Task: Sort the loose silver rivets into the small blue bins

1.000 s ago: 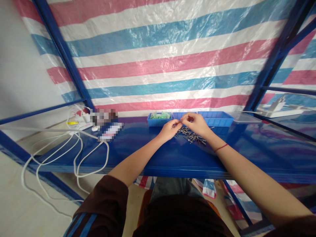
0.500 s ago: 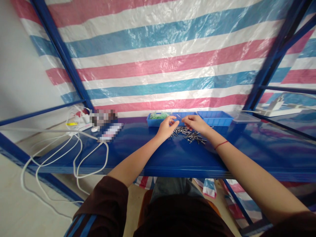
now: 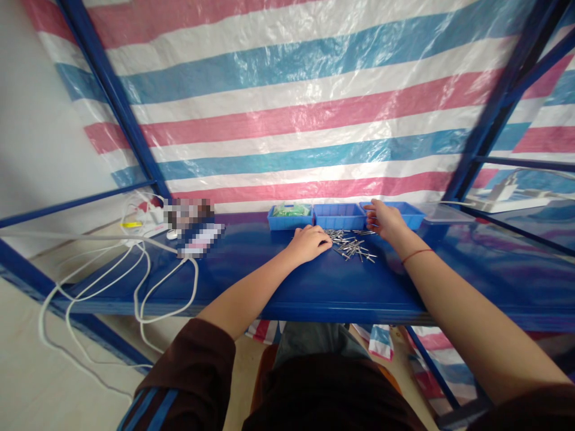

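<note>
A loose pile of thin metal pins that look like blind rivets (image 3: 353,245) lies on the blue tabletop (image 3: 332,287). My left hand (image 3: 311,244) rests at the pile's left side, its fingers bent together and tips down at the rivets. Whatever is between those fingertips is hidden. Over the left end of the right-hand blue bin (image 3: 408,216), my right hand (image 3: 385,220) is raised with its fingers apart, and I see nothing in it. Left of that stands the middle blue bin (image 3: 339,222), with a few tiny pieces inside.
The left blue bin (image 3: 290,224) holds green plastic bags (image 3: 291,210). A clear plastic lid (image 3: 449,212) lies right of the bins. White cables (image 3: 144,287) loop over the table's left end. Blue frame posts stand at both sides, before a striped sheet (image 3: 287,120).
My hands have moved apart from above the pile. The left has come down onto the rivets; the right has shifted right to the right-hand bin and spread its fingers.
</note>
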Demonstrator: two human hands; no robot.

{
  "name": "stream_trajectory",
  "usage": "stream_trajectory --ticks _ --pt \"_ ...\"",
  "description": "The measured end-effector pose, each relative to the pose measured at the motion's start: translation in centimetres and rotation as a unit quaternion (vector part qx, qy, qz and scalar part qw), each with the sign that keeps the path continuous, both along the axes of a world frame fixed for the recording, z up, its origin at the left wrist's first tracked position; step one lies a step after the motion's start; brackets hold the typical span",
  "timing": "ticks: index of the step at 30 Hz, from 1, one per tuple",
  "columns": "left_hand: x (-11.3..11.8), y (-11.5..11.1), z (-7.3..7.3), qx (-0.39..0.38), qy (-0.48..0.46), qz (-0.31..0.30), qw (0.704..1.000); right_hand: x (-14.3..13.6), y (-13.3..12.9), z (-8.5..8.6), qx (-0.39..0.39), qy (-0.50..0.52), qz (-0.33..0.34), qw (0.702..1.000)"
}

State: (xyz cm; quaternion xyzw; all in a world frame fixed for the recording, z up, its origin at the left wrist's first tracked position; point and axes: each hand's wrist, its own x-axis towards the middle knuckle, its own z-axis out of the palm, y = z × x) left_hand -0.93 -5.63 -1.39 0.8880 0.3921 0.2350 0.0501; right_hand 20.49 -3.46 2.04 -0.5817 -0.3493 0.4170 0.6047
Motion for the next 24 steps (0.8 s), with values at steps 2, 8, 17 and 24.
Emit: stream_trajectory --ticks 2,8,17,24 --pt "0.0 -0.1 0.2 0.015 0.007 0.000 1.000 -0.4 -0.2 0.1 0.018 -0.011 0.011 1.000" --pt "0.1 0.0 0.8 0.066 -0.073 -0.013 0.995 -2.2 -1.4 0.4 0.119 -0.190 0.143 0.964" --pt "0.3 0.1 1.4 0.050 -0.245 -0.019 0.968 -3.8 -2.6 -0.1 0.152 -0.321 0.382 0.853" --pt "0.6 0.2 1.1 -0.033 -0.327 -0.001 0.945 -3.6 -2.1 -0.4 0.151 -0.292 0.393 0.859"
